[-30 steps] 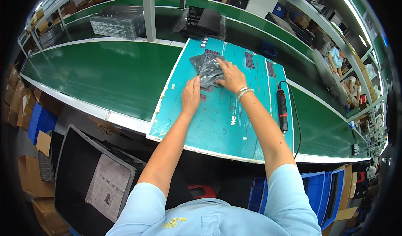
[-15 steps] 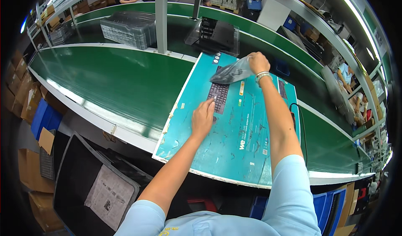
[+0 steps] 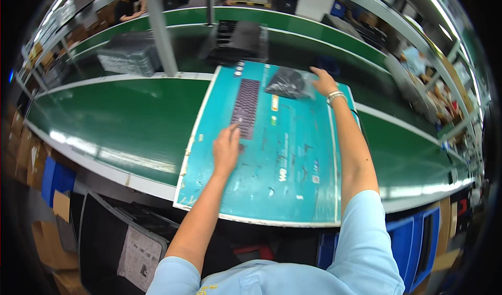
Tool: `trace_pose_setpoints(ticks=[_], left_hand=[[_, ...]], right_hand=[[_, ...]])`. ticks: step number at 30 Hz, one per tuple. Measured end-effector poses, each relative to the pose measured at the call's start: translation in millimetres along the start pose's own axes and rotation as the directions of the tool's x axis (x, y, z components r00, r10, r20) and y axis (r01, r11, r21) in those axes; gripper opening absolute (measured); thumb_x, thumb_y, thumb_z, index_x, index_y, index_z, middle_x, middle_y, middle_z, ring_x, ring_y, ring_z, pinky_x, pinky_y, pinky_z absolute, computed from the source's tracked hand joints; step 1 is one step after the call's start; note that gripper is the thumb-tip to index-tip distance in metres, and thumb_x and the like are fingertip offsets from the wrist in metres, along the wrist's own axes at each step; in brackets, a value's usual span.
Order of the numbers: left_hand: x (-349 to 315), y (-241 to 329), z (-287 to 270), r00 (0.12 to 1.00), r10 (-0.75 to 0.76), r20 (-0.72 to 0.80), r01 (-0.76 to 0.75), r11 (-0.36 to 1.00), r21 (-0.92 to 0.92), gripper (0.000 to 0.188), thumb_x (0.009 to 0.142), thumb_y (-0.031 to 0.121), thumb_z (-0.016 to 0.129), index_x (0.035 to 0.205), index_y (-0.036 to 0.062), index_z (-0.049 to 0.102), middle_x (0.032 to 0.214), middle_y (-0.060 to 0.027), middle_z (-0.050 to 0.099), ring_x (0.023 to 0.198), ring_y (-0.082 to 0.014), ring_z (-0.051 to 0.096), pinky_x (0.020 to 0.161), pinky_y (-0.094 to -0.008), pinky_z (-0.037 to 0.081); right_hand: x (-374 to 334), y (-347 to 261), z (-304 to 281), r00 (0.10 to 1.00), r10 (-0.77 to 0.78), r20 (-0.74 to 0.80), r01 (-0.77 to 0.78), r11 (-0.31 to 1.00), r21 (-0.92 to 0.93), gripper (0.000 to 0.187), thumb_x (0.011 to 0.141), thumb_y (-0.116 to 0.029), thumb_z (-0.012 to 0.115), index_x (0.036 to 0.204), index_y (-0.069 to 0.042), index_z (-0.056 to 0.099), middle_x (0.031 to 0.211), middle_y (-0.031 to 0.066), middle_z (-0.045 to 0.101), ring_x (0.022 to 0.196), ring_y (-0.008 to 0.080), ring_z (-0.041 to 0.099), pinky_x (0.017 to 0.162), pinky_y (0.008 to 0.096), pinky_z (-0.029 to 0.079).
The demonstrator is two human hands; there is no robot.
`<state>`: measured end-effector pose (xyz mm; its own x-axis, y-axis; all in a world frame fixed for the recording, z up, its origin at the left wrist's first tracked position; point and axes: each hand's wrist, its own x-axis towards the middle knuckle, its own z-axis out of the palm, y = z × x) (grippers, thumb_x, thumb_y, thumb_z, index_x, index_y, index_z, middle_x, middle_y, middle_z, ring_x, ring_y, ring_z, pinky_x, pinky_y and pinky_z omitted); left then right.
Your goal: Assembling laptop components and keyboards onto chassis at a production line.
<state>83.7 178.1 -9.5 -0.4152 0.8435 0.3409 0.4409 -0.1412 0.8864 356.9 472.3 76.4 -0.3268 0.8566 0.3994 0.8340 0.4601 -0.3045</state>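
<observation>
A large teal printed board [image 3: 261, 180] lies across the green conveyor in front of me. It bears what looks like a printed dark keyboard picture [image 3: 246, 104]. My left hand [image 3: 226, 149] rests on the board, fingers stretched out at the picture's lower left edge and nothing visibly held. A clear plastic bag with dark contents [image 3: 287, 83] lies at the board's far right part. My right hand [image 3: 325, 82], with a bracelet at the wrist, is just beside the bag's right end, its fingers extended and apart. Blur hides whether a fingertip still touches the plastic.
Black panels in plastic [image 3: 238, 41] and stacked clear trays [image 3: 128, 59] stand on the far belt. A metal post [image 3: 159, 28] rises at the back left. Below the near edge are a black bin [image 3: 104, 242] and blue crates [image 3: 413, 242]. A co-worker [image 3: 129, 7] sits far left.
The bag has come down from a slant over the keyboard picture and lies flat to its right. My right hand's fingers have opened beside it. The whole view has shifted.
</observation>
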Motion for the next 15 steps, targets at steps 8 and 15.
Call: trace_pose_setpoints(ticks=[8,15], left_hand=[[-1,-8,-26,0.997,-0.066,0.040,0.075,0.946,-0.315,0.030,0.097,0.017,0.054,0.122,0.0009,0.059,0.100,-0.0101,0.065,0.073,-0.0160,0.063,0.065,-0.0272,0.056],[-112,110,-19,0.968,0.179,0.174,-0.133,0.959,-0.249,0.029,0.098,0.013,0.050,0.121,-0.0029,0.060,0.107,-0.0123,0.067,0.095,-0.0184,0.063,0.086,-0.0294,0.050]], right_hand=[[-256,-26,-186,0.977,-0.195,0.089,0.207,0.966,-0.153,0.040,0.087,-0.017,0.063,0.127,-0.013,0.060,0.121,0.0064,0.062,0.101,0.0248,0.062,0.088,0.0331,0.050],[-647,73,-317,0.695,0.688,-0.211,-0.712,0.698,-0.068,0.033,0.088,-0.022,0.062,0.113,-0.001,0.067,0.102,0.0086,0.072,0.084,0.0223,0.068,0.078,0.0305,0.052]])
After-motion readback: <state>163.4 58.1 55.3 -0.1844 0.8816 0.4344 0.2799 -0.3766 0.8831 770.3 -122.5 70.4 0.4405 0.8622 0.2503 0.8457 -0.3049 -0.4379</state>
